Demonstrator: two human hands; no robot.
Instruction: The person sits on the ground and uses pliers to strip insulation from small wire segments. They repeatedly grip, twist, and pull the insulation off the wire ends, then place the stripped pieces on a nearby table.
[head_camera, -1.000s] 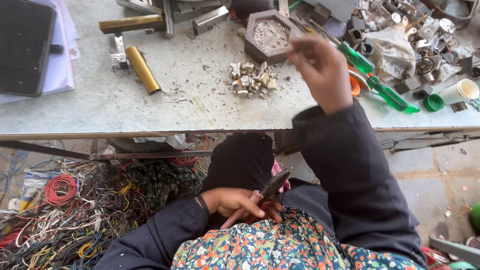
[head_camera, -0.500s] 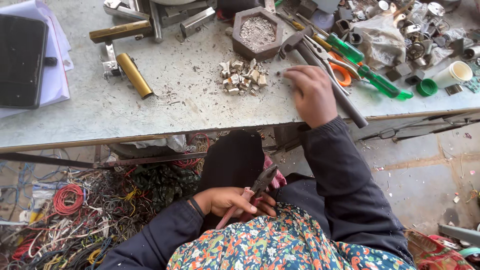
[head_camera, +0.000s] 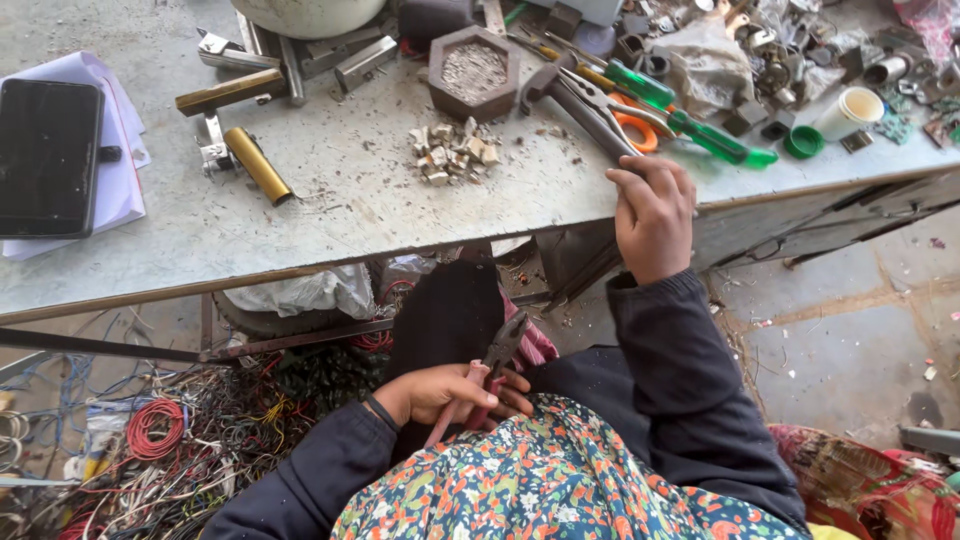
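The right hand (head_camera: 652, 218) has dropped to the table's near edge and closed round the grip end of the hammer (head_camera: 585, 105). A second ago that hand was up near the six-sided dish with something small pinched in its fingertips, and the hammer was hidden behind it. Now the fingers curl over the handle where it reaches the edge, and the hammer's head lies flat on the table (head_camera: 330, 200), further away from the hand. I'd say the small-part work is done with and the hammer is about to be lifted.

The left hand (head_camera: 455, 390) has hardly moved: it sits low in the lap, fist shut on the pliers (head_camera: 492, 368), whose nose points up and away.

Beyond the right hand's knuckles lie orange-handled scissors (head_camera: 634, 130) and green-handled screwdrivers (head_camera: 690, 118), just beside the hammer's shaft. Off to that hand's left is a small heap of pale metal bits (head_camera: 452, 155), with the dish (head_camera: 473, 72) of filings behind it. Further left lie a brass tube (head_camera: 257, 165) and a dark tablet (head_camera: 48, 157). Below the table, beside the left arm, is a tangle of wires (head_camera: 150, 440).
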